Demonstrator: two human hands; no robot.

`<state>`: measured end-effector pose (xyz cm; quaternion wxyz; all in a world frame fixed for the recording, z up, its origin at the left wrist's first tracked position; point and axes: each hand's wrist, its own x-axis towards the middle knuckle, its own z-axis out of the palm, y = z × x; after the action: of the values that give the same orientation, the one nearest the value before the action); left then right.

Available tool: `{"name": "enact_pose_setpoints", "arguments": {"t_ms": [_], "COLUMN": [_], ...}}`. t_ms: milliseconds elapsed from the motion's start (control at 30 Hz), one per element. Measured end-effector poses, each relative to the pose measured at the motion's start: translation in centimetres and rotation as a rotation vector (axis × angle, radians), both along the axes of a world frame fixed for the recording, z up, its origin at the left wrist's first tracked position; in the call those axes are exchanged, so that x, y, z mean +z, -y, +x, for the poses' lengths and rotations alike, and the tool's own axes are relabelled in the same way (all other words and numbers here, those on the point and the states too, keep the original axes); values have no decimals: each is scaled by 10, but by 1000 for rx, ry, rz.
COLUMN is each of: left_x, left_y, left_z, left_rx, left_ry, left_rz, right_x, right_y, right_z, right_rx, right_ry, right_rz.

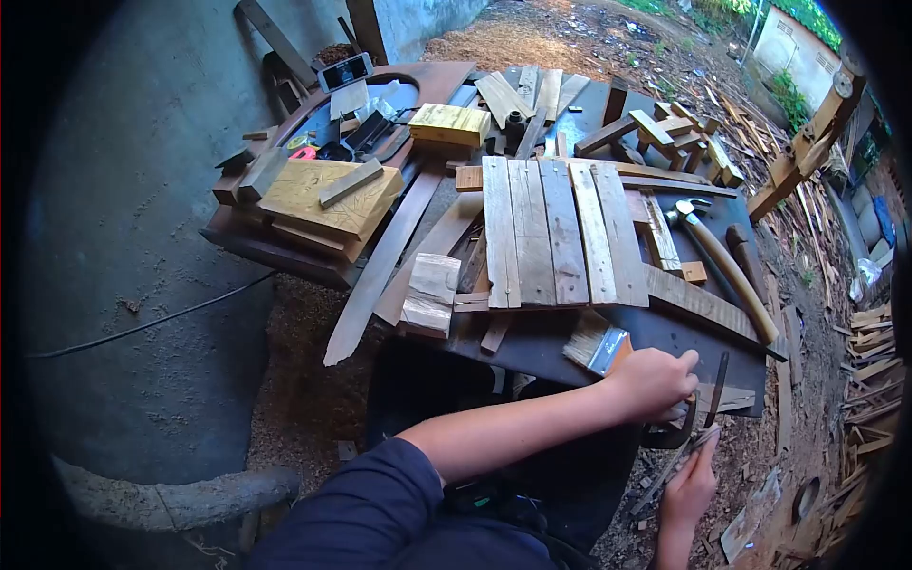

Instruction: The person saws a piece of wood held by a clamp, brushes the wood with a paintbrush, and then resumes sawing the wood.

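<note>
My left hand [655, 382] reaches across to the right, its fingers curled by a dark curved, handle-like piece [673, 437]. What lies inside the fingers is hidden. Below it, my right hand [691, 486] has thumb and fingers closed on a thin flat strip [665, 478], which slants down to the left off the table's front edge. A narrow dark rod [719, 385] stands out just above my right fingertips. Beside my left wrist lies a wide paintbrush [600, 347] with pale bristles and a metal band.
A panel of nailed wooden slats [556, 228] lies on the dark table [532, 356]. To its right rests a claw hammer [727, 266]. Wood blocks [432, 290], a thick board [328, 195] and a phone [345, 71] are farther left. Scrap wood [869, 380] covers the ground.
</note>
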<state>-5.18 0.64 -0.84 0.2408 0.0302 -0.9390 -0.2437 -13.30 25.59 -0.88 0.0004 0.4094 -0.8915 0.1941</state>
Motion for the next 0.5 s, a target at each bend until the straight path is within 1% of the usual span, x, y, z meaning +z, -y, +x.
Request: {"name": "enact_pose_setpoints", "arguments": {"t_ms": [33,100,167,233,300,333,433,467,500], "left_x": [1,6,-4,-6,-2,-2,1,2,2], "left_y": [-1,0,-1,1,0,-1,-1,0,3], "left_z": [1,1,-5,-7,-2,-2,0,1,-1], "left_rx": [-2,5,11,22,0,9,9,8,9], "left_ry": [28,69,74,56,26,19,43,40,62], "left_rz": [2,2,-40,-42,-12,-5,2,-3,-22], "right_x": [-2,-5,-16,-16,-4,2,18,29,37], "right_y": [4,-11,-34,-37,-15,3,1,-9,-18], "right_z": [0,15,31,25,10,2,2,17,29], "right_rx": [13,-13,-24,7,-14,98,-14,-20,11], "right_ry": [-46,-5,-4,-9,38,-76,119,186,106], "right_rz": [-2,-49,-116,-90,-18,-92,19,-7,16]}}
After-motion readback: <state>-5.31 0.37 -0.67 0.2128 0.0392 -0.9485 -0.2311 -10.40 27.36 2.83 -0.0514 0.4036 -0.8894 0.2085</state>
